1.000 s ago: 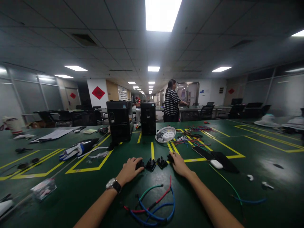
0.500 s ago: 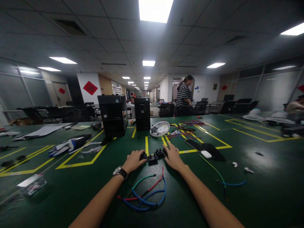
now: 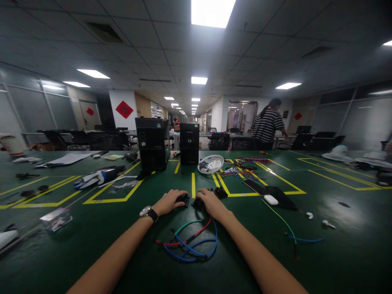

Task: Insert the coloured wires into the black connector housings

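My left hand (image 3: 171,201), a watch on its wrist, curls its fingers over a small black block-like part (image 3: 184,200) on the green table. Close beside it, my right hand (image 3: 208,201) bends its fingers down onto another black part (image 3: 197,202), mostly covered by the hand. More small black parts (image 3: 219,192) lie just beyond the right hand. What kind they are is too small to tell. Between my forearms a loose coil of blue, red and green cables (image 3: 204,257) rests on the table.
Two black computer cases (image 3: 153,151) stand at the back beside a white basket (image 3: 202,167). Bundled wires (image 3: 245,173), dark flat panels (image 3: 283,198) and an earbud case (image 3: 271,199) lie right. Gloves (image 3: 98,177) and a clear box (image 3: 56,219) lie left.
My right hand has shifted left over a black part, leaving others at its right. The hands are closer together. The view has turned slightly left, and the person behind has moved right.
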`<action>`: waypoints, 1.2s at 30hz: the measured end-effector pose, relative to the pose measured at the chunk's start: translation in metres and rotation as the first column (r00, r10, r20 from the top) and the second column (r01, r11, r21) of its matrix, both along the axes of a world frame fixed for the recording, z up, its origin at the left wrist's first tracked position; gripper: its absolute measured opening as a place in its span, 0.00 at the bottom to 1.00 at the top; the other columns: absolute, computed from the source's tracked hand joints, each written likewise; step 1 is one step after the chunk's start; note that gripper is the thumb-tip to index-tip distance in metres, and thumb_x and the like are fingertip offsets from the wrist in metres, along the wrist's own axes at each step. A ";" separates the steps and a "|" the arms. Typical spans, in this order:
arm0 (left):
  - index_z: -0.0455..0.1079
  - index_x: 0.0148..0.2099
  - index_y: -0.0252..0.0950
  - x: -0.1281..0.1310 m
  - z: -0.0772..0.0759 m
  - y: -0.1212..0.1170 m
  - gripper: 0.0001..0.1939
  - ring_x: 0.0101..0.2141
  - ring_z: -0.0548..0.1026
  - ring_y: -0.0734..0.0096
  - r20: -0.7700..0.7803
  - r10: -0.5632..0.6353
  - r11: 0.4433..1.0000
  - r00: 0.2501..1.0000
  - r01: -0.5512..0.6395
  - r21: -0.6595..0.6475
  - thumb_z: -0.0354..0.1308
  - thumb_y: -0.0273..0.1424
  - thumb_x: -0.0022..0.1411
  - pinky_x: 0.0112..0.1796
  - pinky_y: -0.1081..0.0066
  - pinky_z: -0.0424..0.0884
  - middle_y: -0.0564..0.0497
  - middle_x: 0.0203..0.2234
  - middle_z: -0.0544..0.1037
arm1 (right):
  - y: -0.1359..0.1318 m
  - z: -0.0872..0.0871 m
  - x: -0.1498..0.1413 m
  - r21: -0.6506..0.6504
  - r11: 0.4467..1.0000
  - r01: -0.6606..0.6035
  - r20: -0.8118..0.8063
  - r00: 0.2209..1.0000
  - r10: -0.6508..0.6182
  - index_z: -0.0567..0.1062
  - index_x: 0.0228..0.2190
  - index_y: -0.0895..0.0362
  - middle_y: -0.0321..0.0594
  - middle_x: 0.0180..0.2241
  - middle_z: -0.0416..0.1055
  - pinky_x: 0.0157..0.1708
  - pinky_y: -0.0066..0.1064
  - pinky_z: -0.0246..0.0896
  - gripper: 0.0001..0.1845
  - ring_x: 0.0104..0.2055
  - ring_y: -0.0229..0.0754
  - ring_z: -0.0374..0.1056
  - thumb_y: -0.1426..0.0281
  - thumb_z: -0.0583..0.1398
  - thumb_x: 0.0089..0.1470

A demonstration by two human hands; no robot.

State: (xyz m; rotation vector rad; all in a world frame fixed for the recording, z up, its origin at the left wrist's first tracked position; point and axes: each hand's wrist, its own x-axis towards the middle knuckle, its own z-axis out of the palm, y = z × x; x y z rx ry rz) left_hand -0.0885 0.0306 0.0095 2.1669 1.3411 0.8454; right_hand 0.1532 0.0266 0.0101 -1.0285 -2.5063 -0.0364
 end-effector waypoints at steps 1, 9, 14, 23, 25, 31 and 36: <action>0.73 0.46 0.48 -0.001 0.000 -0.001 0.21 0.45 0.69 0.53 0.020 0.000 1.000 1.000 0.000 -0.001 0.64 0.43 0.48 0.48 0.59 0.61 0.46 0.42 0.76 | 0.001 -0.001 -0.001 -0.008 1.000 -0.015 -0.022 1.000 0.015 0.71 0.47 0.56 0.47 0.56 0.61 0.51 0.35 0.54 0.20 0.54 0.43 0.61 0.82 0.48 0.58; 0.74 0.42 0.47 0.016 -0.004 0.004 0.21 0.43 0.70 0.50 0.115 0.046 0.999 0.992 -0.047 0.007 0.68 0.40 0.42 0.48 0.55 0.61 0.46 0.37 0.76 | 0.009 -0.003 0.008 -0.060 0.993 -0.102 -0.073 0.993 0.098 0.70 0.50 0.53 0.43 0.63 0.54 0.58 0.36 0.49 0.29 0.62 0.41 0.54 0.86 0.48 0.51; 0.74 0.36 0.45 0.020 -0.009 0.006 0.23 0.38 0.73 0.52 0.228 0.105 0.988 0.968 -0.128 0.088 0.70 0.46 0.35 0.46 0.55 0.63 0.47 0.31 0.76 | 0.012 -0.003 0.025 0.016 0.983 0.184 0.041 0.982 -0.185 0.58 0.60 0.48 0.43 0.66 0.45 0.61 0.51 0.36 0.35 0.66 0.50 0.42 0.78 0.53 0.52; 0.74 0.36 0.44 0.040 -0.010 0.005 0.23 0.42 0.72 0.49 0.225 0.162 0.984 0.961 -0.174 0.037 0.70 0.45 0.35 0.48 0.54 0.62 0.45 0.33 0.76 | 0.020 -0.011 0.049 -0.135 0.933 0.333 0.121 0.940 -0.318 0.57 0.61 0.49 0.45 0.60 0.57 0.59 0.49 0.43 0.29 0.64 0.53 0.45 0.68 0.51 0.59; 0.73 0.34 0.43 0.048 -0.013 0.010 0.22 0.41 0.73 0.50 0.259 0.153 0.983 0.954 -0.173 0.058 0.70 0.45 0.34 0.47 0.57 0.63 0.45 0.31 0.77 | 0.017 -0.010 0.052 -0.122 0.928 0.352 0.118 0.933 -0.339 0.59 0.60 0.49 0.46 0.60 0.57 0.58 0.49 0.46 0.28 0.63 0.53 0.47 0.68 0.53 0.59; 0.74 0.37 0.41 0.084 -0.015 0.026 0.24 0.42 0.74 0.52 0.300 0.049 0.997 0.953 -0.063 0.036 0.70 0.43 0.35 0.49 0.60 0.63 0.45 0.35 0.79 | -0.002 0.000 0.084 -0.081 0.887 0.456 0.077 0.890 -0.450 0.68 0.50 0.57 0.45 0.50 0.66 0.45 0.44 0.66 0.18 0.47 0.45 0.67 0.64 0.57 0.60; 0.60 0.60 0.34 0.134 0.000 0.023 0.36 0.48 0.72 0.53 0.019 -0.053 0.998 0.998 0.054 -0.044 0.57 0.47 0.53 0.50 0.60 0.62 0.38 0.45 0.75 | -0.028 0.018 0.135 -0.045 0.833 0.552 0.024 0.834 -0.552 0.70 0.49 0.57 0.46 0.52 0.65 0.50 0.45 0.61 0.15 0.52 0.48 0.64 0.69 0.56 0.60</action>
